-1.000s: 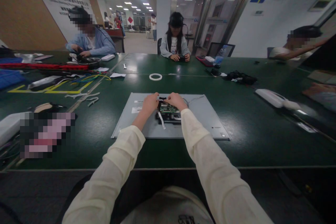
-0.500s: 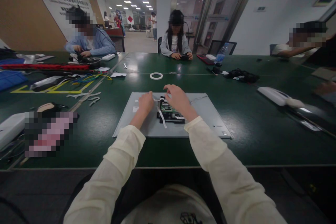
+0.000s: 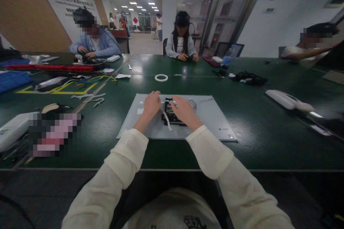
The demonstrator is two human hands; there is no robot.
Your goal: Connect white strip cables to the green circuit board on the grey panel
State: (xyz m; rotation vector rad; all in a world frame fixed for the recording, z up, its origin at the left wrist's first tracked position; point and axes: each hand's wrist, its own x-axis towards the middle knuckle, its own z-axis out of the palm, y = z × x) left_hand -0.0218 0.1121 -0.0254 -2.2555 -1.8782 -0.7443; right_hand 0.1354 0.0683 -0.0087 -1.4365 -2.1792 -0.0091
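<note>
A flat grey panel (image 3: 215, 121) lies on the table in front of me. Near its middle sits a green circuit board (image 3: 170, 109) in a black frame (image 3: 176, 123), partly covered by my right hand. My left hand (image 3: 152, 106) is at the board's left side, fingers pinched together at a thin white strip that runs toward the board. Another white strip (image 3: 167, 120) slants down over the frame's left edge. My right hand (image 3: 185, 111) is over the board's upper part, fingers curved, with thumb and forefinger apart near the white strip's end.
A white tape ring (image 3: 161, 77) lies beyond the panel. Wires and white scraps (image 3: 91, 96) are to the left, along with a white device (image 3: 16, 128). Another white device (image 3: 282, 99) lies to the right. Three people sit around the green table (image 3: 258, 114).
My right hand has lowered, its raised fingers coming down onto the board's top area. My left hand has shifted slightly, staying beside the board. The whole view has moved a little.
</note>
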